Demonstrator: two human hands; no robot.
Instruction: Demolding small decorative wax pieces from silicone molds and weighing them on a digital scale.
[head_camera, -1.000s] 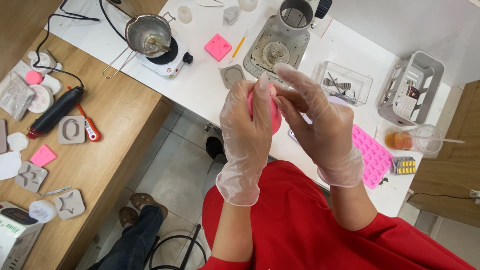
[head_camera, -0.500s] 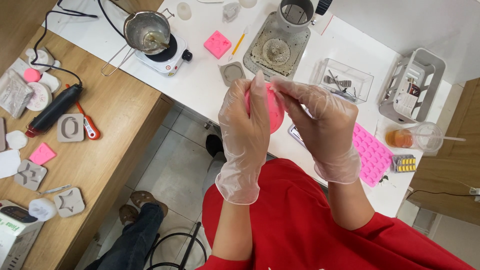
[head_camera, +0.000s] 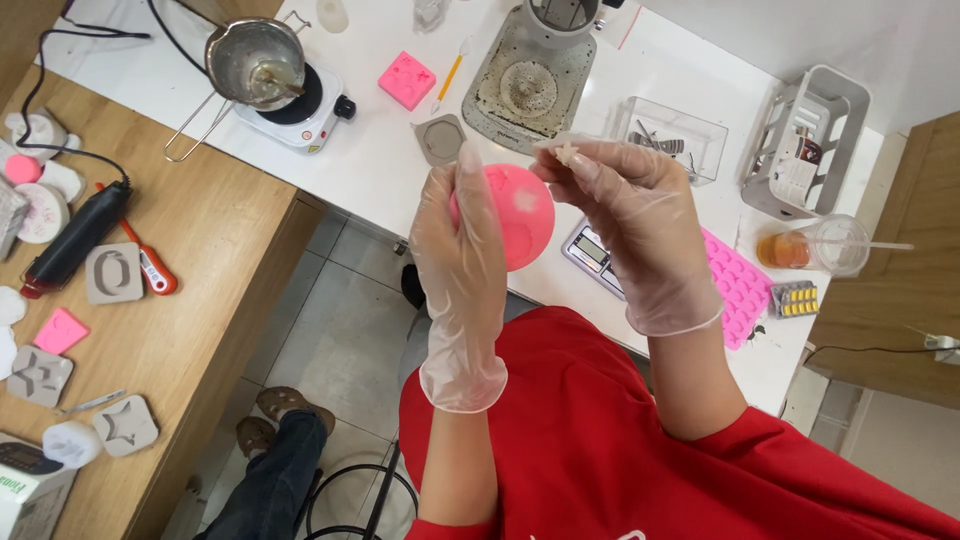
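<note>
Round pink mould (head_camera: 520, 215), half hidden by gloved left hand (head_camera: 462, 235), star recess faint

White worktop (head_camera: 390, 170) beside wooden table (head_camera: 200, 260); grey tiled floor (head_camera: 330, 340); white wall (head_camera: 800, 40).

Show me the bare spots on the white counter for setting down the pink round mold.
Bare white counter lies between the hot plate, the square pink mold and the grey hexagon mold. Crowded: around the scale, the pink tray mold and the plastic cup.
</note>
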